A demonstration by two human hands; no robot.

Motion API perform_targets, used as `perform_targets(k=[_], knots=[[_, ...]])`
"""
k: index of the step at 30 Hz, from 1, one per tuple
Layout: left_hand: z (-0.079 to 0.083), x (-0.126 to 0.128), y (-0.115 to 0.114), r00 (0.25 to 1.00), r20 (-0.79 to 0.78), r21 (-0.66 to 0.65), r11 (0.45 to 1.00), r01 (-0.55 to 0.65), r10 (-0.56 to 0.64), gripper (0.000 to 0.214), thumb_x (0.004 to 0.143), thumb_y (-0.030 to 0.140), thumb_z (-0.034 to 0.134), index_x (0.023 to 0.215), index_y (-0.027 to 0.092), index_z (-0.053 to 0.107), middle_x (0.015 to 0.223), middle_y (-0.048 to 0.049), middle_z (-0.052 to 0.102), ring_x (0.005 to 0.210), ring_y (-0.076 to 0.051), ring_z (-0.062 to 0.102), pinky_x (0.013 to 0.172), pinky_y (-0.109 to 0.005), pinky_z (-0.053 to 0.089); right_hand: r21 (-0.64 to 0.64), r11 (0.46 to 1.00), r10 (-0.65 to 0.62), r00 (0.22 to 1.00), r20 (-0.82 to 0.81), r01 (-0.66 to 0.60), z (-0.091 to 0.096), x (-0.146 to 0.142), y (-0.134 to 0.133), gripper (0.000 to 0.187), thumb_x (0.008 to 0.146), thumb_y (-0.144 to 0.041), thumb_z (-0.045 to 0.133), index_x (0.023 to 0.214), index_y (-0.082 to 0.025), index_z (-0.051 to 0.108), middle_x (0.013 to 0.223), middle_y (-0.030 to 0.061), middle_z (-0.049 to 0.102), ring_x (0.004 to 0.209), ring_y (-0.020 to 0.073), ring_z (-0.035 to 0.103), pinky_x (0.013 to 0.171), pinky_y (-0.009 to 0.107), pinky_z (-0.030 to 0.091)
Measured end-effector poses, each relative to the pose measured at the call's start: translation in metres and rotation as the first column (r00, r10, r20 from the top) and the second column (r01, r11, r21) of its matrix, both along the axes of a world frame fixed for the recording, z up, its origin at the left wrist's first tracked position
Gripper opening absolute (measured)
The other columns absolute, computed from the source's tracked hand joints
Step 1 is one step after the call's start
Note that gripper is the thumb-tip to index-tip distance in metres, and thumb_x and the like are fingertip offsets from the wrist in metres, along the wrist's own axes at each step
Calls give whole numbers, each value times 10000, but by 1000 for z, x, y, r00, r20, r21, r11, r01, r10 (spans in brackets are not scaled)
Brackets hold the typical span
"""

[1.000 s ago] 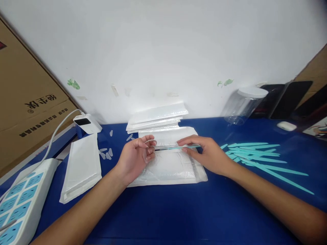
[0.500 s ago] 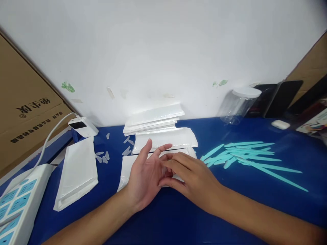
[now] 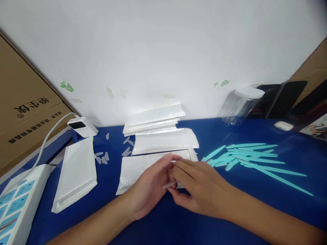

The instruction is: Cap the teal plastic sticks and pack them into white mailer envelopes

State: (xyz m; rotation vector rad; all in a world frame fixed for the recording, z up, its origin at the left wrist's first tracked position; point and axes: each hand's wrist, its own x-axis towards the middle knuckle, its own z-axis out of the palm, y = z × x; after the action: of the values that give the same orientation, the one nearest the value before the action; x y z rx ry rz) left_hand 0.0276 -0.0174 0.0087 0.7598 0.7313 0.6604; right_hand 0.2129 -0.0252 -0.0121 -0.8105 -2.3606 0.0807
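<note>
My left hand (image 3: 150, 185) and my right hand (image 3: 196, 185) meet over the near edge of a white bubble mailer (image 3: 133, 170) that lies flat on the blue table (image 3: 230, 211). Fingers of both hands are pinched together around a small clear strip (image 3: 169, 184) between them. A second white mailer (image 3: 165, 140) lies just behind the first, and a stack of mailers (image 3: 153, 117) stands against the wall. To the right lies a pile of turquoise sticks (image 3: 245, 154).
Another white mailer (image 3: 75, 173) lies at the left, beside a white power strip (image 3: 15, 200) and a white charger (image 3: 81, 126) with its cable. Small clear strips (image 3: 102, 157) are scattered near it. A clear jar (image 3: 238, 105), a white earbud case (image 3: 283, 126) and cardboard boxes (image 3: 22, 112) stand around the back.
Both hands drew back from the mailer's flap toward me and came together. The left hand, spread open half a second ago, has closed onto a small clear strip with the right.
</note>
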Motion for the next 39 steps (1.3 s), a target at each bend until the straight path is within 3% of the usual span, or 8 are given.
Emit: perform_targets(k=[8,14,18,21,28,33,36,39], knots=[[2,2,-3,994,-80,75,995,-71,77,266,1005,434,638,942,176,654,909,-42,587,834,-163,521,774,-269,456,-249,965,8,953,-304,-88,3,3,1,61,977,-149,676,938,-197,671,734,-43,619,621,94,553,581,230,427],[-5,-6,4,948,-317,223,974,50,24,475,1032,629,511,887,187,610,690,34,477,543,-96,249,510,-256,190,58,996,-60,977,-207,73,4,22,17,81,1031,-154,661,1072,-172,728,838,27,673,734,136,601,660,268,474],[-8,-7,4,888,-439,487,867,108,136,519,1045,619,529,757,187,552,683,21,507,642,-121,426,615,-267,335,206,976,-77,997,-3,76,7,27,20,194,1054,-106,563,1015,-180,738,839,38,655,722,157,549,572,282,397],[-7,-9,3,886,-453,518,838,171,99,483,1056,599,527,802,191,568,715,14,561,700,-138,481,682,-282,379,251,961,-126,992,31,114,9,26,18,202,1055,-100,548,1011,-184,727,877,45,663,749,162,552,563,282,379],[-9,-7,3,856,-497,616,752,234,142,407,1065,551,538,885,197,629,729,35,446,669,-132,355,613,-288,303,120,990,-72,997,14,70,6,20,12,231,1045,-80,508,1006,-165,719,841,45,606,733,162,542,577,270,435],[-8,-14,9,815,-524,654,729,202,245,410,1079,543,504,998,205,722,705,35,445,638,-130,369,580,-281,300,-55,996,-72,997,32,73,19,57,32,349,1056,-165,498,1358,-220,664,1176,110,672,872,184,645,710,310,541],[-8,-23,20,735,-564,724,653,221,377,381,1073,526,530,1040,219,754,748,24,547,627,-126,409,578,-281,316,-257,935,-218,968,124,243,28,101,58,202,1027,-331,609,1127,-247,764,1119,96,706,905,231,678,745,349,552],[-10,-30,31,666,-580,769,584,259,469,365,1065,508,554,1005,226,778,849,-1,646,660,-134,465,600,-286,349,-500,792,-216,927,308,351,28,137,79,221,907,-462,758,1022,-277,794,1063,81,717,926,276,679,769,388,552]])
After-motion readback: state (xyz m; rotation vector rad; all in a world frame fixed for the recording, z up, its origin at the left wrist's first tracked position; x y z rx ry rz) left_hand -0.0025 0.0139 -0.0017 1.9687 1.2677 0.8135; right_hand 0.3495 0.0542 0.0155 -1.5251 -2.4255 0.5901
